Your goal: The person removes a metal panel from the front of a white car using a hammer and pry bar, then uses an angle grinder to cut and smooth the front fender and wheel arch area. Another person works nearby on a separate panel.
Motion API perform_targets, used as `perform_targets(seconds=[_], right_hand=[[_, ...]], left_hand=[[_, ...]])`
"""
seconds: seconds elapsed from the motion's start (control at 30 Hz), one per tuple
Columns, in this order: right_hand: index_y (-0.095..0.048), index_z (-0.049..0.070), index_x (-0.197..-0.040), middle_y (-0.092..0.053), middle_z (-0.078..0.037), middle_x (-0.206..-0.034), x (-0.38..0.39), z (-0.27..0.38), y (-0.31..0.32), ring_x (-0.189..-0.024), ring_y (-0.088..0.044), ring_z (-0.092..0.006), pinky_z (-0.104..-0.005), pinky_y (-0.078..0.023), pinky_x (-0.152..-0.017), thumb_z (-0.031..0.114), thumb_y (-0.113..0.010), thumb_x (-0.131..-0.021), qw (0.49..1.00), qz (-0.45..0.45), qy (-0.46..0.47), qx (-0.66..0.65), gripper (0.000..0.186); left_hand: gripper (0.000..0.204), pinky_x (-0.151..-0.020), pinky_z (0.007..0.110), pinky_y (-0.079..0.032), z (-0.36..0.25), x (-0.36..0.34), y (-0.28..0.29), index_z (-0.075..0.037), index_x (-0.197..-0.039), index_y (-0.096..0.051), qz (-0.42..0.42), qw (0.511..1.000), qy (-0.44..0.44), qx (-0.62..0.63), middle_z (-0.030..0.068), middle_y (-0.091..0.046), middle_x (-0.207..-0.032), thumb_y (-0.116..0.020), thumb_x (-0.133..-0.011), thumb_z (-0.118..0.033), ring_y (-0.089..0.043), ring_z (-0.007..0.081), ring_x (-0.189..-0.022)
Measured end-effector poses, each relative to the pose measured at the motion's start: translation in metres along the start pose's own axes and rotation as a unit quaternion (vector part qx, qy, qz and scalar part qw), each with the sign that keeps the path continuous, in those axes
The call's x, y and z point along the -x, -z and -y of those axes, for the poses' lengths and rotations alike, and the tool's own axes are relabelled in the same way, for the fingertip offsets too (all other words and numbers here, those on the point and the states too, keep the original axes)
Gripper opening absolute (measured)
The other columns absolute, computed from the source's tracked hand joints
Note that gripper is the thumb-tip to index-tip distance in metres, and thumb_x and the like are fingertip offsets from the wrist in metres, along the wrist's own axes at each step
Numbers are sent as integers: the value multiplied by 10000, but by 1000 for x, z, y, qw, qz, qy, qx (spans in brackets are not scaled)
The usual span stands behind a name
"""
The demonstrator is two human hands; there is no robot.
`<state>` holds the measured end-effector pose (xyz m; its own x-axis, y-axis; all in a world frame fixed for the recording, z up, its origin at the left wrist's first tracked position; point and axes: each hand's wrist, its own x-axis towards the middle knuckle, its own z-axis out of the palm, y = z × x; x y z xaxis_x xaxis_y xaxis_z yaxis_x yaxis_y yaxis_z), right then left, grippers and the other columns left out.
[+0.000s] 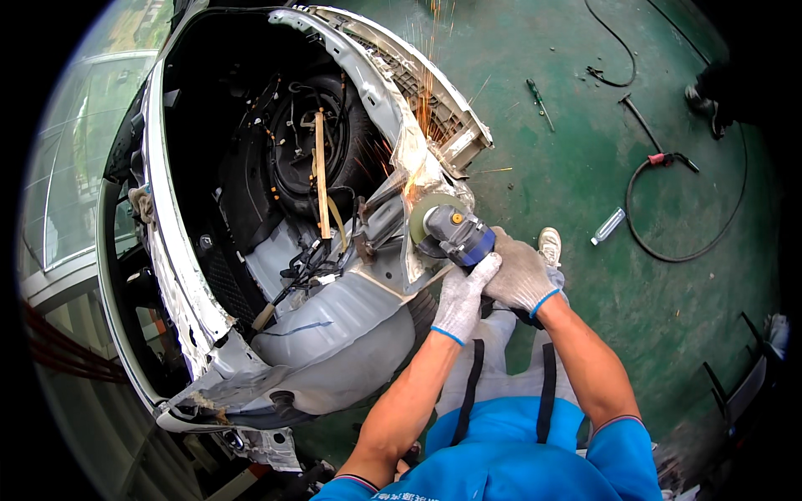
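An angle grinder (464,236) with a blue body band and a pale green disc (424,215) is held in front of me. Its disc touches the torn white metal corner of a car body (413,167), and orange sparks fly up and away from there. Around the tool's body wraps my gloved right hand (520,271). My left hand (464,299), in a pale knit glove with blue cuff, closes on the grinder's near side; its fingertips are partly hidden.
The opened car rear holds a wooden stick (321,175), a tyre (359,125) and loose wiring (305,267). On the green floor (551,175) lie a screwdriver (540,104), a plastic bottle (608,226), a hose (681,257) and a hammer (642,121). Another person's shoe (706,108) stands at right.
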<state>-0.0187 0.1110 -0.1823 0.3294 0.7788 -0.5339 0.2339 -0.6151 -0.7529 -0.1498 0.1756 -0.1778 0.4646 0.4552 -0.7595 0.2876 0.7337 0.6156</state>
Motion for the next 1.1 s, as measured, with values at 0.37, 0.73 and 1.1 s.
perform_targets(seconds=[0.37, 0.73, 1.1], right_hand=[[-575, 24, -1242, -736, -276, -1037, 2, 3, 2, -1010, -715, -479, -535, -561, -887, 423, -751, -834, 1000, -6, -4, -8, 597], [-569, 26, -1266, -739, -275, -1079, 0, 0, -1, -1036, -717, -472, -522, -562, -908, 474, -769, -816, 1000, 8, -13, -10, 666], [-597, 45, -1257, -705, -235, -1172, -5, -12, -12, -1077, -698, -465, -519, -556, -919, 494, -767, -825, 1000, 9, 2, -20, 646]], left_hand=[[635, -1101, 378, -488, 1, -1, -1, 44, -1471, -537, 4, 1000, -12, 10, 149, -634, -1386, -781, -962, -247, -630, 232, -1245], [635, -1111, 379, -479, 3, -1, 1, 34, -1488, -526, -2, 1000, 4, 0, 143, -623, -1404, -763, -974, -253, -617, 228, -1263], [640, -1130, 376, -460, 8, -5, 8, 29, -1494, -529, -8, 999, -12, -38, 150, -615, -1428, -764, -974, -262, -601, 227, -1289]])
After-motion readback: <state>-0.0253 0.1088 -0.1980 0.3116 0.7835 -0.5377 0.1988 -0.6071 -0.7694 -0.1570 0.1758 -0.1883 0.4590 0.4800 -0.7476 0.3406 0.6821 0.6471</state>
